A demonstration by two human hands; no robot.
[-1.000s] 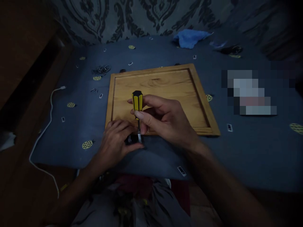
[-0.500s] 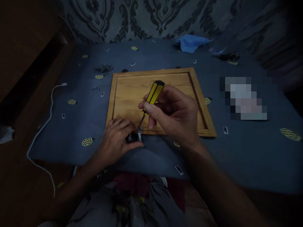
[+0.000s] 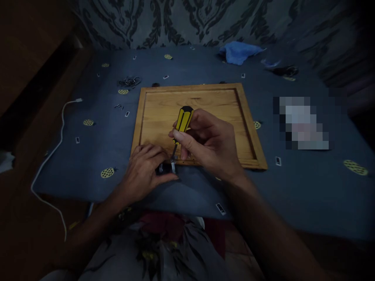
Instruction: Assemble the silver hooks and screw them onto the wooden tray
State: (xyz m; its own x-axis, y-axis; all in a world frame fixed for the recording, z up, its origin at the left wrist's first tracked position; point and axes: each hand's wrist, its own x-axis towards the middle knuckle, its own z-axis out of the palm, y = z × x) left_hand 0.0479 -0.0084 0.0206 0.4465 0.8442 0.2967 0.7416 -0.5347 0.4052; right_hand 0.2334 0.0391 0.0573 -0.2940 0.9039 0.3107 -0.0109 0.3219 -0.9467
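A yellow-and-black screwdriver point(image 3: 184, 119) is gripped by my right hand point(image 3: 213, 144), thumb against the fingers around its handle. Its shaft slants down, and the tip reaches a small metal fitting point(image 3: 173, 167) at the near edge of a wooden framed panel point(image 3: 187, 101). My left hand point(image 3: 146, 166) holds that fitting from the left, fingers bent over the panel's edge and thumb stretched below. Part of the fitting is hidden behind those fingers, and its exact kind cannot be made out.
Beyond the panel lie a blue cloth point(image 3: 241, 52) and a dark object point(image 3: 284, 70). Small dark metal pieces point(image 3: 129, 81) and a few screws point(image 3: 119, 107) lie on the left. A white cable point(image 3: 61, 136) runs along the left side; a pixelated item point(image 3: 303, 123) is at right.
My right hand has moved a little left and down with the screwdriver, which now stands more upright over the fitting. My left hand stays in place. The view has shifted slightly.
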